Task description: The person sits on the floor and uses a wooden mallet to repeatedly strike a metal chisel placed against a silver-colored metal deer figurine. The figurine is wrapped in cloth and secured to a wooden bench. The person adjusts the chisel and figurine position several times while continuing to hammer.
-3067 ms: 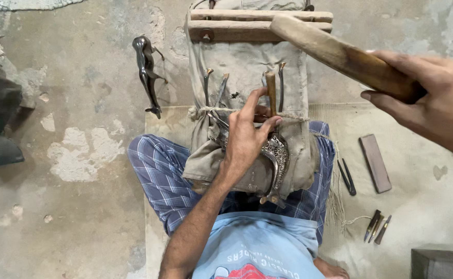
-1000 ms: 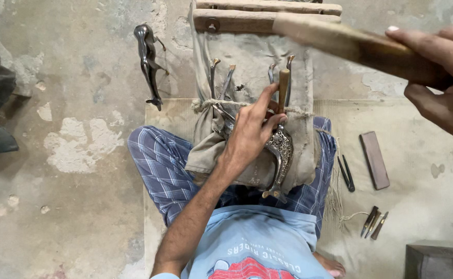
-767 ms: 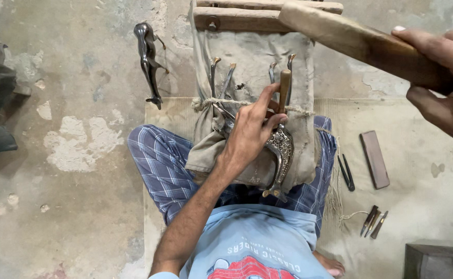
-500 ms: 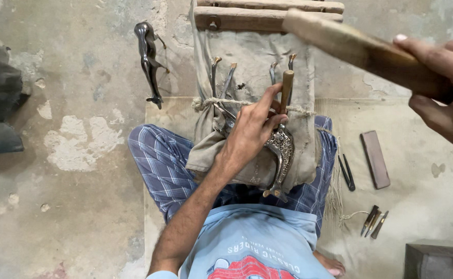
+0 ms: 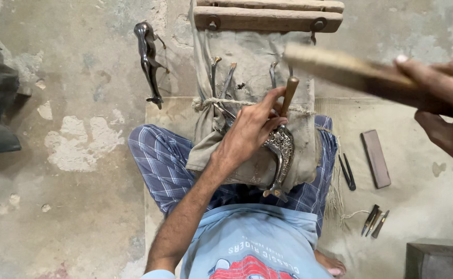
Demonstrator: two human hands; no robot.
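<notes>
My left hand [image 5: 250, 132] grips a wooden-handled chisel [image 5: 289, 93], held upright with its tip on a curved, engraved silver metal piece [image 5: 281, 155]. That piece lies on a grey cloth [image 5: 252, 57] draped over my lap. My right hand [image 5: 446, 108] is raised at the right edge, shut on a long wooden mallet [image 5: 345, 70] that is blurred and points left, above the chisel's top.
Several metal tools [image 5: 221, 77] stick out of the cloth under a rope. A wooden frame [image 5: 268, 15] lies at the top. A dark metal figure [image 5: 149, 59] rests on the concrete floor. A sharpening stone [image 5: 375, 157], small chisels [image 5: 374, 222] and a dark block [image 5: 438, 261] lie at the right.
The mallet in my right hand has swung down and left toward the chisel's top. My left hand stays on the chisel and the metal piece.
</notes>
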